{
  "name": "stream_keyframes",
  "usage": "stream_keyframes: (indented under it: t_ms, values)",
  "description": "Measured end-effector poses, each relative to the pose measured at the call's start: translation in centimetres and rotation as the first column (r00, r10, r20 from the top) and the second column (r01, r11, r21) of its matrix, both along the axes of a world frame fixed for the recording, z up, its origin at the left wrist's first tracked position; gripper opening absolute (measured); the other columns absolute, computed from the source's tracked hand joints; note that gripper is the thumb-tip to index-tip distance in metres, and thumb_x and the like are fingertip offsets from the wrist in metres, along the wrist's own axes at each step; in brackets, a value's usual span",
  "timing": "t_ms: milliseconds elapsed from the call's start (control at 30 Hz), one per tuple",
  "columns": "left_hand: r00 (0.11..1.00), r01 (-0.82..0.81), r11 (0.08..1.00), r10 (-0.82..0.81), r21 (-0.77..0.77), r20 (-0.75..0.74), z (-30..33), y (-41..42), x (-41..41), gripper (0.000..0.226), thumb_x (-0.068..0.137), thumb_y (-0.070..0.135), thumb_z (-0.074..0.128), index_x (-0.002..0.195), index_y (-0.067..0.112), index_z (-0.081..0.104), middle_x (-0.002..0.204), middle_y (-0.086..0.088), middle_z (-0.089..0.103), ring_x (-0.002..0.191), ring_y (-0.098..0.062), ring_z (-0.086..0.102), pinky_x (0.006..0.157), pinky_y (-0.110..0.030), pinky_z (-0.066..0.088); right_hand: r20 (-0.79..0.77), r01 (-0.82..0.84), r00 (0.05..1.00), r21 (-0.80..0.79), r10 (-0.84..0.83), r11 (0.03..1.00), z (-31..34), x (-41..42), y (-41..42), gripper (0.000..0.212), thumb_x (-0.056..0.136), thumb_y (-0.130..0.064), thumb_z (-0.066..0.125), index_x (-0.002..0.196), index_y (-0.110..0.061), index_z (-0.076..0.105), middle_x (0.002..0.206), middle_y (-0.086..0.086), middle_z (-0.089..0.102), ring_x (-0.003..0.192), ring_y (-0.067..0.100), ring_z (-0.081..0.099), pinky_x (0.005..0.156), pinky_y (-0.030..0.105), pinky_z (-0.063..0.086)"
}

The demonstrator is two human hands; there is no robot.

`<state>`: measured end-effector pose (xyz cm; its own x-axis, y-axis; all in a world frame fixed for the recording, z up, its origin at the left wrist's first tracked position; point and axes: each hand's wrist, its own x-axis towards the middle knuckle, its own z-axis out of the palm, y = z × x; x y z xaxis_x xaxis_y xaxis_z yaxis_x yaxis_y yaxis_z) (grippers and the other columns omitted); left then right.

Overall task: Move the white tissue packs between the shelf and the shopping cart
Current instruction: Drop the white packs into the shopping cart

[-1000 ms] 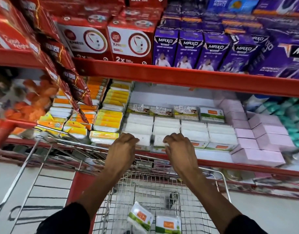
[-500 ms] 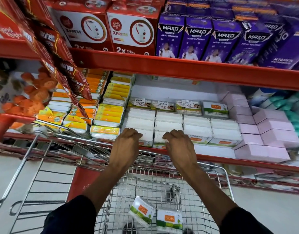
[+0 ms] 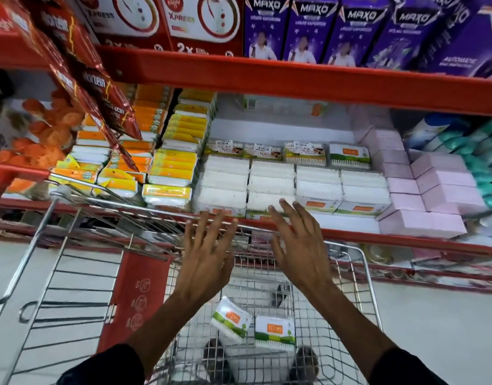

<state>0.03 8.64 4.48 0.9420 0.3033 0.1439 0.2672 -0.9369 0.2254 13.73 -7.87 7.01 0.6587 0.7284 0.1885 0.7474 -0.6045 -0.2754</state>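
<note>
White tissue packs lie in stacked rows on the middle shelf, whose red front edge runs across the view. Two more packs with green and orange labels lie in the wire shopping cart below. My left hand is open, fingers spread, just below the front row of packs. Also open, my right hand has its fingertips over the front edge of a white pack. Neither hand holds anything.
Yellow and orange packs fill the shelf to the left, pink boxes to the right. Red hanging sachets dangle at upper left. Purple and red boxes stand on the upper shelf. A second wire cart stands at left.
Both hands were curled on the front packs at the shelf edge; they have drawn back and down with fingers spread apart. The view has moved closer to the shelf.
</note>
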Motion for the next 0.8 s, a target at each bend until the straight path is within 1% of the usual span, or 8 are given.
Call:
stream_keyframes:
  t_ms: [133,267,333,400,500,633,700,800]
  values:
    - [0.984,0.078,0.995,-0.086,-0.057,-0.157,-5.1,-2.5,-3.1,0.07,0.091,0.034,0.057,0.152,0.02,0.027,0.163,-0.016,0.015,0.149,-0.039,0.01,0.114,-0.067,0.019,-0.072,-0.033,0.997,-0.133,0.023,0.991,-5.2,-3.7,-4.5,0.068,0.091,-0.026,0.057,0.151,-0.021,0.025,0.161,0.011,0.019,0.149,0.03,0.006,0.119,0.056,0.015]
    - [0.914,0.188,0.972,-0.226,-0.141,-0.336,-11.0,-4.8,-5.5,0.079,0.082,0.03,0.071,0.149,0.014,0.034,0.158,-0.018,0.026,0.144,-0.041,0.025,0.11,-0.064,0.033,-0.22,-0.117,0.974,-0.292,0.052,0.949,-12.2,-7.0,-7.8,0.069,0.086,-0.021,0.064,0.147,-0.015,0.034,0.155,0.013,0.033,0.144,0.034,0.027,0.115,0.054,0.022]
    - [0.86,0.223,0.959,-0.277,-0.172,-0.428,-14.1,-5.8,-6.2,0.082,0.075,0.026,0.078,0.146,0.013,0.04,0.155,-0.017,0.035,0.141,-0.038,0.034,0.107,-0.058,0.038,-0.317,-0.176,0.947,-0.364,0.057,0.915,-15.9,-8.2,-8.8,0.068,0.078,-0.023,0.076,0.139,-0.013,0.049,0.144,0.012,0.05,0.132,0.034,0.047,0.111,0.05,0.037]
    - [0.802,0.233,0.957,-0.291,-0.176,-0.521,-16.9,-6.6,-6.5,0.081,0.082,0.017,0.07,0.151,0.012,0.027,0.161,-0.016,0.021,0.147,-0.037,0.021,0.116,-0.053,0.026,-0.385,-0.19,0.923,-0.435,0.009,0.88,-19.0,-8.8,-9.3,0.061,0.072,-0.022,0.082,0.128,-0.012,0.06,0.132,0.012,0.062,0.12,0.034,0.059,0.101,0.049,0.047]
    - [0.667,0.267,0.952,-0.293,-0.148,-0.685,-18.6,-6.9,-5.5,0.081,0.091,0.007,0.057,0.155,0.01,0.007,0.165,-0.013,0.003,0.15,-0.034,0.003,0.122,-0.05,0.01,-0.437,-0.229,0.899,-0.509,-0.02,0.83,-20.8,-8.6,-8.5,0.053,0.088,-0.019,0.067,0.136,-0.008,0.049,0.139,0.015,0.054,0.127,0.036,0.05,0.107,0.046,0.039]
    - [0.631,0.263,0.941,-0.334,-0.212,-0.7,-20.0,-6.5,-3.6,0.067,0.092,0.007,0.058,0.151,0.007,0.025,0.159,-0.014,0.029,0.147,-0.032,0.021,0.121,-0.045,0.015,-0.445,-0.264,0.895,-0.599,-0.04,0.756,-21.9,-7.6,-7.0,0.039,0.093,-0.017,0.057,0.13,-0.008,0.051,0.131,0.014,0.056,0.119,0.033,0.05,0.096,0.042,0.044]
    - [0.669,0.225,0.942,-0.335,-0.249,-0.663,-20.3,-6.2,-3.2,0.058,0.089,0.009,0.063,0.143,0.007,0.041,0.144,-0.014,0.049,0.133,-0.032,0.041,0.114,-0.04,0.028,-0.475,-0.269,0.878,-0.597,-0.063,0.755,-22.2,-7.1,-6.6,0.032,0.091,-0.015,0.059,0.122,-0.009,0.056,0.125,0.013,0.058,0.116,0.032,0.052,0.094,0.04,0.046]
    - [0.712,0.188,0.93,-0.35,-0.316,-0.609,-19.9,-6.1,-3.0,0.049,0.077,0.0,0.071,0.124,0.002,0.059,0.12,-0.019,0.064,0.111,-0.036,0.059,0.097,-0.04,0.045,-0.504,-0.271,0.86,-0.574,-0.072,0.773,-22.1,-6.5,-6.6,0.03,0.088,-0.015,0.065,0.116,-0.008,0.058,0.121,0.014,0.059,0.114,0.032,0.053,0.092,0.04,0.047]
